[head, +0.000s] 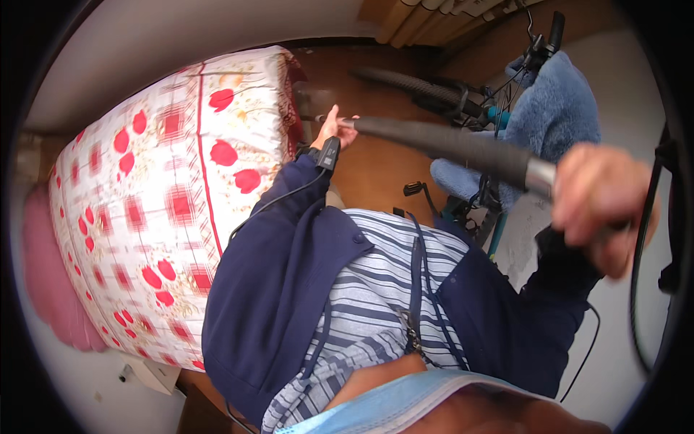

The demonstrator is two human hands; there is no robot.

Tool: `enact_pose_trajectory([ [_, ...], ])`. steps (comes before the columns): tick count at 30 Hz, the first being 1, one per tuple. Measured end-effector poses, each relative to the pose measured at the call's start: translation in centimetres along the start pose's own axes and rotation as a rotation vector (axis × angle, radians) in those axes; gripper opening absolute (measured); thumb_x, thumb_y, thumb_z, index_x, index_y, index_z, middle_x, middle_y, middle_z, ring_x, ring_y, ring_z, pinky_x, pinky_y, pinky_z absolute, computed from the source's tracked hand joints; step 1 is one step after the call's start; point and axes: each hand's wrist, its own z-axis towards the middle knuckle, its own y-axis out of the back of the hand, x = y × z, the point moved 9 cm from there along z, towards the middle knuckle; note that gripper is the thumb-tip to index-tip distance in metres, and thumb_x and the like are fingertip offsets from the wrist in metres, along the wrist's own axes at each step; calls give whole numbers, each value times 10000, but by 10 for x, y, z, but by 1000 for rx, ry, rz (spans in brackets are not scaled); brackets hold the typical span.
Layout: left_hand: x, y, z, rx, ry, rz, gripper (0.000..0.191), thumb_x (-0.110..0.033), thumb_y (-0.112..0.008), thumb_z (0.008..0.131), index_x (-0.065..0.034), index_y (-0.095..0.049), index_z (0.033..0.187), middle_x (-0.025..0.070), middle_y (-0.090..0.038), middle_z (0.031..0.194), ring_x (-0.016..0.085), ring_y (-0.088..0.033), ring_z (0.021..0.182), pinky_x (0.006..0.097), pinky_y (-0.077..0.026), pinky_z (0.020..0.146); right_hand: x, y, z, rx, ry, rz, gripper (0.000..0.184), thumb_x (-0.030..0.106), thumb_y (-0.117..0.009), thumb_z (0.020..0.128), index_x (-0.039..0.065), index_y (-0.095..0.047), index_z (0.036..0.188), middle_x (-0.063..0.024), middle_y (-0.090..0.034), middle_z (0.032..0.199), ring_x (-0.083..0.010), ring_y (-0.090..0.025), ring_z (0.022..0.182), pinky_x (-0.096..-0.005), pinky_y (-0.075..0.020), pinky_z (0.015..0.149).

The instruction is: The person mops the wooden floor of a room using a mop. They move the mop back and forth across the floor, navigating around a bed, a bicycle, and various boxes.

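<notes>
A long pole [439, 142] with a black grip sleeve and a silver metal part crosses in front of my chest. My right hand [602, 203], blurred and raised close to the camera at the right, is closed around the pole's near end by the metal part. Further off, my left hand [337, 129] holds the pole's thinner part across its palm, thumb raised and fingers loosely curled. The thin far end comes out past that hand towards the bed. A small black device [328, 153] with a cable is on my left wrist.
A bed [162, 206] with a red-and-white flowered sheet stands at the left, a pink pillow [51, 276] at its end. A bicycle [490, 116] draped with blue fleece [558, 108] leans along the right wall. Between them is wooden floor [360, 179]; striped curtains [412, 19] hang beyond.
</notes>
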Motion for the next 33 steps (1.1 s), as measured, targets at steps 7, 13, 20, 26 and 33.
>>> enact_pose_trajectory([
  [7,7,-12,49,-123,124,-204,132,-166,-494,870,-44,-462,834,90,-576,807,185,-594,734,369,-512,742,-34,66,-59,-795,-5,134,135,231,-552,784,98,-530,770,18,-563,568,-79,-597,544,-179,-480,541],
  [13,35,-27,43,-309,379,-263,153,-162,-463,882,-56,-466,771,51,-544,746,156,-574,652,377,-495,798,-28,70,-92,-1050,-126,2,134,215,-542,771,96,-501,725,34,-490,475,-60,-548,462,-166,-437,476],
  [20,26,-70,72,-236,394,-101,134,-136,-460,881,-16,-460,822,50,-526,696,163,-564,644,351,-514,738,-29,84,-85,-1252,-156,-33,192,198,-470,774,136,-385,613,38,-414,439,-69,-499,443,-182,-374,521],
  [26,10,-62,67,-328,280,-41,79,-108,-435,871,-43,-443,827,43,-514,675,154,-551,624,342,-519,692,-38,89,-89,-1235,43,72,167,167,-464,771,104,-410,626,42,-444,412,-43,-462,387,-153,-352,477],
  [33,-13,-27,51,-455,224,157,87,-97,-408,863,-39,-441,806,49,-504,658,157,-549,607,355,-524,632,-50,51,-121,-1490,-5,21,147,145,-470,739,102,-404,615,27,-453,427,-62,-466,385,-169,-347,478],
])
